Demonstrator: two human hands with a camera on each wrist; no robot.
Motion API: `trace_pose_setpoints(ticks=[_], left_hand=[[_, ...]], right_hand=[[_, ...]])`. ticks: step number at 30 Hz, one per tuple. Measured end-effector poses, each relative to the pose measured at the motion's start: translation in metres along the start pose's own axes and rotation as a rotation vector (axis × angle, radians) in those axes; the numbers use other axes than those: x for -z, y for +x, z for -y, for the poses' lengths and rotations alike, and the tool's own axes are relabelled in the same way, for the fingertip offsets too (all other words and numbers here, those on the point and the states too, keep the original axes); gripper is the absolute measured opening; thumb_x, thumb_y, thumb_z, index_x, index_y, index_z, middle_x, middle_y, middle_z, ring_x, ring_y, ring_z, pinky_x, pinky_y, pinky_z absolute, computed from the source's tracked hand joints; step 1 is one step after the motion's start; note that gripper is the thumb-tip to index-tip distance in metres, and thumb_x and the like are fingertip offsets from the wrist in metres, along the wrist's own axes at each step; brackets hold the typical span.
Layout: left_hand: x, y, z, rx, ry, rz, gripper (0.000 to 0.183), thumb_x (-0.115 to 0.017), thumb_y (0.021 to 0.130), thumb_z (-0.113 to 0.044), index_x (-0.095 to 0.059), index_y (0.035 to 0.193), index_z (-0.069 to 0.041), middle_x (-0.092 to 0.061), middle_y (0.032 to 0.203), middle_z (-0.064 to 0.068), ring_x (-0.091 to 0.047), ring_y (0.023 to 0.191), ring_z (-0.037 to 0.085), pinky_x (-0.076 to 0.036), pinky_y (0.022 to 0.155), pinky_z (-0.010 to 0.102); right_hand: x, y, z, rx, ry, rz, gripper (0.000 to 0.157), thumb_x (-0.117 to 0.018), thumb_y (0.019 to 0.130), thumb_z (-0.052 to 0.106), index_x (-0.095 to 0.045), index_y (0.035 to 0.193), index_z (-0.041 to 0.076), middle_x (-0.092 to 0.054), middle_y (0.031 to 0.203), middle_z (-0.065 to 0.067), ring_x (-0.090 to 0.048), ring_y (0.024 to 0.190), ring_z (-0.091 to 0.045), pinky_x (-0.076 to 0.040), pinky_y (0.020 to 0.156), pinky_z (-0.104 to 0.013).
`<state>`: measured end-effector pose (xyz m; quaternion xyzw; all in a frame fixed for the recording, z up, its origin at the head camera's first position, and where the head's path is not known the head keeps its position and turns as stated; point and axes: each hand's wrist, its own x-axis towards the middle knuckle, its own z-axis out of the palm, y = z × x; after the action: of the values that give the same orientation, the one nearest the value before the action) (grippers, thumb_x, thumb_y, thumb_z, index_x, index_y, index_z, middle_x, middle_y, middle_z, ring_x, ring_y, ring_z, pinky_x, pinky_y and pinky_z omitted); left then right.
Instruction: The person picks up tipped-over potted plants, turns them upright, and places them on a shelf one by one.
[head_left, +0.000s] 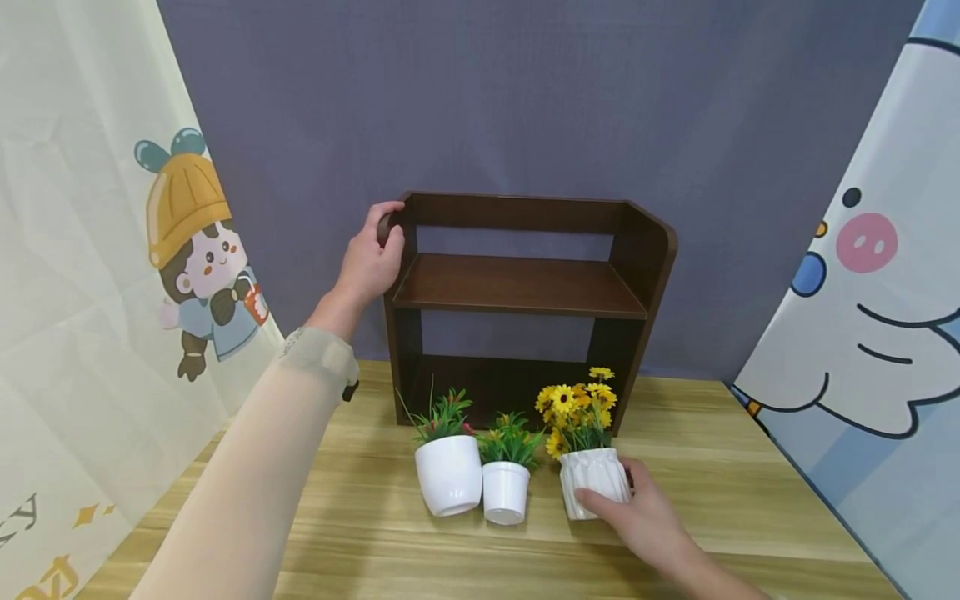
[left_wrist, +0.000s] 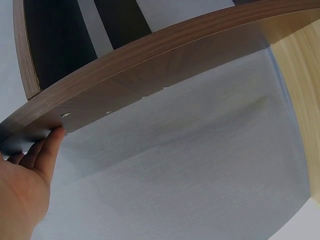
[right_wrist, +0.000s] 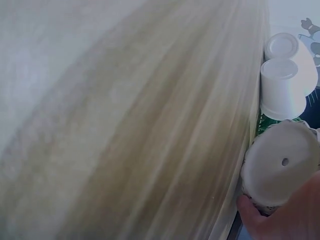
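A dark brown two-tier shelf (head_left: 521, 283) stands at the back of the table. My left hand (head_left: 372, 254) grips the upper front edge of its left side panel, thumb on one side and fingers on the other. The left wrist view shows the fingers of that hand (left_wrist: 47, 155) against the panel's outer face. In my right hand (head_left: 648, 521) is a white ribbed flowerpot (head_left: 595, 483) with yellow flowers, held between thumb and fingers. Its base, with a small hole, shows in the right wrist view. Beside it are two smooth white potted plants (head_left: 450, 475), their bases turned towards me.
The wood-grain table (head_left: 360, 508) runs out on both sides of the shelf. Behind hangs a grey-blue cloth (head_left: 525, 100). Printed curtains flank the table, a cartoon child (head_left: 213, 258) on the left one and a white cartoon figure (head_left: 885, 333) on the right.
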<state>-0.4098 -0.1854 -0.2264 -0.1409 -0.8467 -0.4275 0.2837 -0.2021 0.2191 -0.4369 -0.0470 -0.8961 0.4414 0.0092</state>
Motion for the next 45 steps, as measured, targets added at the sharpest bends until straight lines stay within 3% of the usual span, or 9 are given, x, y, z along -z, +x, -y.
trace_pose_setpoints(ticks=[14,22,27,35,45], left_hand=[[-0.001,0.000,0.000,0.003,0.003,0.003,0.048,-0.040,0.114,-0.038,-0.043,0.162,-0.036,-0.052,0.084,0.013,-0.053,0.071,0.026,-0.045,0.064,0.038],[-0.002,0.000,-0.002,-0.002,0.008,0.003,0.050,-0.040,0.114,-0.039,-0.043,0.163,-0.034,-0.052,0.083,0.010,-0.052,0.070,0.026,-0.044,0.065,0.039],[-0.001,0.000,-0.001,-0.008,0.016,0.007,0.049,-0.038,0.114,-0.041,-0.042,0.163,-0.036,-0.049,0.074,0.005,-0.050,0.065,0.025,-0.044,0.066,0.040],[-0.001,-0.001,0.003,-0.005,0.011,0.007,0.049,-0.040,0.114,-0.038,-0.043,0.163,-0.035,-0.049,0.074,0.005,-0.051,0.066,0.025,-0.045,0.067,0.040],[-0.001,0.000,0.001,-0.015,0.017,0.002,0.049,-0.039,0.114,-0.038,-0.043,0.163,-0.035,-0.047,0.073,0.003,-0.050,0.066,0.024,-0.043,0.065,0.039]], right_hand=[[0.006,-0.010,-0.003,-0.059,0.068,0.055,0.105,-0.091,0.089,0.044,-0.032,0.159,-0.008,-0.058,0.146,-0.026,-0.063,0.123,-0.030,-0.055,0.092,-0.034],[0.010,-0.013,-0.010,-0.111,0.050,0.096,0.111,-0.092,0.087,0.048,-0.030,0.160,-0.006,-0.055,0.151,-0.029,-0.063,0.128,-0.036,-0.058,0.099,-0.048],[0.010,-0.012,-0.013,-0.146,0.059,0.102,0.113,-0.095,0.084,0.050,-0.031,0.161,-0.003,-0.055,0.151,-0.028,-0.062,0.129,-0.037,-0.060,0.098,-0.049],[0.007,-0.012,-0.015,-0.143,0.070,0.088,0.114,-0.094,0.085,0.048,-0.028,0.161,-0.005,-0.053,0.152,-0.030,-0.061,0.130,-0.040,-0.059,0.099,-0.050],[0.003,-0.008,-0.014,-0.070,0.146,0.060,0.109,-0.093,0.088,0.039,-0.027,0.163,-0.005,-0.049,0.157,-0.034,-0.058,0.139,-0.046,-0.059,0.106,-0.053]])
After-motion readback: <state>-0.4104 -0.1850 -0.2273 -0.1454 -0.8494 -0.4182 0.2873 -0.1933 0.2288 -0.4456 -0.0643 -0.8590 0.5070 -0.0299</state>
